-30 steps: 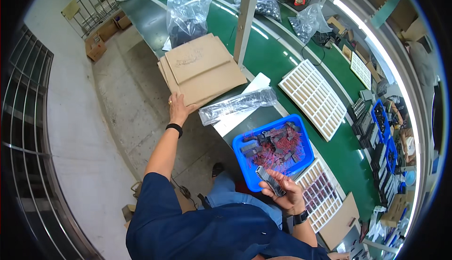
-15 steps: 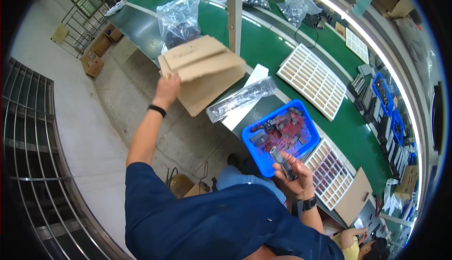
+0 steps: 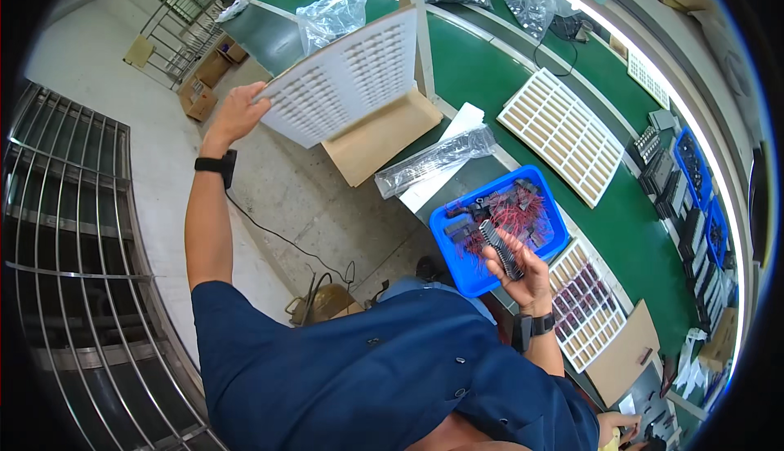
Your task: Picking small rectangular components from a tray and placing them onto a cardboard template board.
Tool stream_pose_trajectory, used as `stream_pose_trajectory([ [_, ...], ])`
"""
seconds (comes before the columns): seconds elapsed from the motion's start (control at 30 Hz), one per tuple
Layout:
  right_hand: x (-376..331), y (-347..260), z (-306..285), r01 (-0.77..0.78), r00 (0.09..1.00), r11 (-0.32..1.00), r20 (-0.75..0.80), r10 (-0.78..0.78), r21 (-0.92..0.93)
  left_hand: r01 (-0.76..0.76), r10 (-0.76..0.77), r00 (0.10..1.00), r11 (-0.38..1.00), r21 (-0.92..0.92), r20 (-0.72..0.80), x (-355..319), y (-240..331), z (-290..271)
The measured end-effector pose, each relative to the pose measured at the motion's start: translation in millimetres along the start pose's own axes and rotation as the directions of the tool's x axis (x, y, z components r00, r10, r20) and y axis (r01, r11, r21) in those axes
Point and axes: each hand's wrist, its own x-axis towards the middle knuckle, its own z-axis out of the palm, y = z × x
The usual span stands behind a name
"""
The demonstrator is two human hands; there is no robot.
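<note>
My left hand is closed on the edge of a white sheet with rows of small raised bumps or slots. The sheet stands tilted up over a brown cardboard sheet on the bench's left end. My right hand, palm up, holds a black ribbed strip, perhaps a row of small parts pressed together. That hand is just over the near right side of a blue plastic basket. In the basket lie dark parts with thin red wires.
Beside my right wrist is a white grid tray partly filled with dark red parts. Another grid tray lies on the green bench. A plastic-wrapped bundle sits left of the basket. A co-worker's hand shows at lower right.
My left hand has lifted the upper cardboard sheet and moved left, so its white bumpy side now faces me. The right hand still holds the black strip by the basket.
</note>
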Motion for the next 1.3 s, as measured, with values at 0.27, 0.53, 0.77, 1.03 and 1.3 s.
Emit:
stream_pose_trajectory([
  [0.27,-17,-27,-42,0.108,0.982,0.993,-0.152,-0.115,-0.057,-0.173,0.188,0.957,0.981,0.084,-0.223,-96,115,94],
  [0.53,51,-33,-37,-0.056,0.995,0.958,-0.101,0.029,-0.282,-0.135,0.135,0.991,0.991,-0.007,0.013,-159,99,324],
  [0.77,183,12,-27,-0.318,0.947,0.879,-0.079,0.311,-0.355,0.323,-0.392,0.889,0.904,-0.28,-0.238,-146,52,371],
  [1.03,331,83,-8,-0.529,0.834,0.738,-0.093,0.544,-0.419,0.691,-0.466,0.656,0.054,-0.721,0.593,-121,7,343],
  [1.3,466,80,40,-0.518,0.782,0.561,-0.092,0.617,-0.645,0.689,-0.439,0.659,0.027,-0.725,0.61,-81,-46,329],
])
